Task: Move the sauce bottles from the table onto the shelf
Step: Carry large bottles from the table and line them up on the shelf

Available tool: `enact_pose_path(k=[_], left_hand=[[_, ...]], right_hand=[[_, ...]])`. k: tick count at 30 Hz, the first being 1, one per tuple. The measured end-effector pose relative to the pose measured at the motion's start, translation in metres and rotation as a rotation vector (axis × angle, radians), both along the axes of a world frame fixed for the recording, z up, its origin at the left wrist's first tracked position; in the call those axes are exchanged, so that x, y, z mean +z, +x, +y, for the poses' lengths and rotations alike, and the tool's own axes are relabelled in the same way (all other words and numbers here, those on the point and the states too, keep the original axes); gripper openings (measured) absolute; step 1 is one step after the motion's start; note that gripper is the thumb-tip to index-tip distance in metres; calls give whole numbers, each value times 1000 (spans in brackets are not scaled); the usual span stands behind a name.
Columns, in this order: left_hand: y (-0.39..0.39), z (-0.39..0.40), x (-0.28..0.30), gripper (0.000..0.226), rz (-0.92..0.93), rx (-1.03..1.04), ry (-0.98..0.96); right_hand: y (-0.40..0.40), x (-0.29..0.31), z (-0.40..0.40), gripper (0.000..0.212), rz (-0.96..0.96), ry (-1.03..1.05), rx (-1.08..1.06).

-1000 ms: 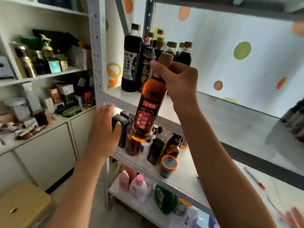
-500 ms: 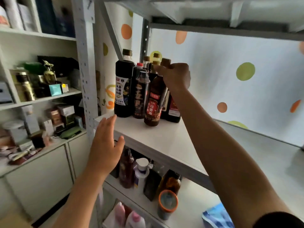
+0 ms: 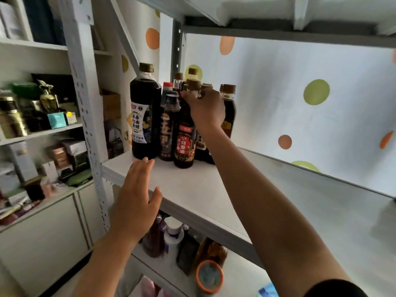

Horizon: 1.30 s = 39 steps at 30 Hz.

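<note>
Closest to us, the left hand (image 3: pixel 134 202) floats in front of the shelf (image 3: pixel 192 189), just by its front edge near the left corner. Its fingers are straight and spread, and it holds nothing. The fingertips reach up close to the bottom of the big dark bottle (image 3: pixel 144 116), but I cannot tell if they touch it.

Under the shelf board there is a lower shelf (image 3: pixel 240 275) with more bottles and an orange-rimmed jar (image 3: pixel 209 276). They are half hidden by the board and the arms, and too dim to make out.

Farther in, the right arm stretches across the shelf to the bunch of bottles at the back left corner. The right hand (image 3: pixel 206 108) is curled round the neck of the red-label sauce bottle (image 3: pixel 184 142), just under its brown cap. The bottle stands straight up on the shelf, cap pointing at the ceiling, bottom flat on the board. It is at the front of the bunch, touching the dark bottle beside it. Its red label faces us.

The hand covers part of the bottles behind. Only their caps and one shoulder show, so I cannot count them.

At the far left, a white cabinet (image 3: pixel 38 129) holds boxes and jars, all blurry.
</note>
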<state>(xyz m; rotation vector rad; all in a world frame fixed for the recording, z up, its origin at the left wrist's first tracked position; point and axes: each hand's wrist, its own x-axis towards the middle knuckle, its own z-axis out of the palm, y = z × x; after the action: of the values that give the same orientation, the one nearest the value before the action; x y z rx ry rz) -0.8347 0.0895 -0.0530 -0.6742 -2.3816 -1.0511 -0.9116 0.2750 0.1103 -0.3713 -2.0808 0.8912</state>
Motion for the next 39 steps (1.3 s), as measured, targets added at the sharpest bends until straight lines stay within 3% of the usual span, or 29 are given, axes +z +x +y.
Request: enact_pose_path(k=[10, 16, 22, 29, 34, 39], left_hand=[[17, 16, -7, 67, 18, -7, -17], [25, -5, 0, 66, -54, 242, 24], [38, -43, -3, 63, -12, 362, -19], [80, -119, -61, 62, -159, 829, -13], [133, -191, -103, 61, -241, 870, -105], [187, -245, -158, 61, -308, 856, -62]], right_hand=[[26, 0, -11, 57, 23, -62, 34], [87, -63, -62, 63, 250, 43, 231], [96, -137, -110, 60, 212, 257, 425], [112, -221, -191, 60, 45, 321, 757], [150, -272, -257, 57, -48, 296, 935], [200, -322, -314, 57, -190, 341, 1031]])
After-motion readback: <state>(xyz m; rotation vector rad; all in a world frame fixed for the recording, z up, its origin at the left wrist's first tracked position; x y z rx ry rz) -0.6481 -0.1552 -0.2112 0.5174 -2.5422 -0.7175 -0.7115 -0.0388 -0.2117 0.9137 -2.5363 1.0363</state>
